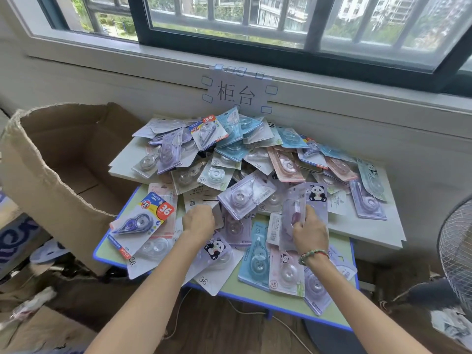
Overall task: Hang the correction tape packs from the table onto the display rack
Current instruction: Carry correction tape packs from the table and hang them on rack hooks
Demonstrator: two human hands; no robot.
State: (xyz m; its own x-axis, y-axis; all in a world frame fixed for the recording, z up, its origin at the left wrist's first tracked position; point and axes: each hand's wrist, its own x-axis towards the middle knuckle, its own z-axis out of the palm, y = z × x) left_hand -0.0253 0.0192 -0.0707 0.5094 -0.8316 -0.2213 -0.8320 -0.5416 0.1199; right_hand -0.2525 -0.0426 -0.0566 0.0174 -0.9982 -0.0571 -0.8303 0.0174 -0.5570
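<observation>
A heap of correction tape packs [245, 159] in purple, blue, pink and white covers the small table [258, 292], which has a green top and blue edge. My right hand [310, 229] grips a purple pack with a panda picture [310, 200] at the pile's near right, tilted up off the others. My left hand [198, 221] has its fingers curled round the edge of a white pack [200, 199] near the pile's middle. No display rack is in view.
A large open cardboard box [63, 159] stands left of the table. A paper sign [237, 92] is taped under the window sill behind the pile. A fan [457, 251] stands at the right edge. A cable [255, 312] and clutter lie on the floor.
</observation>
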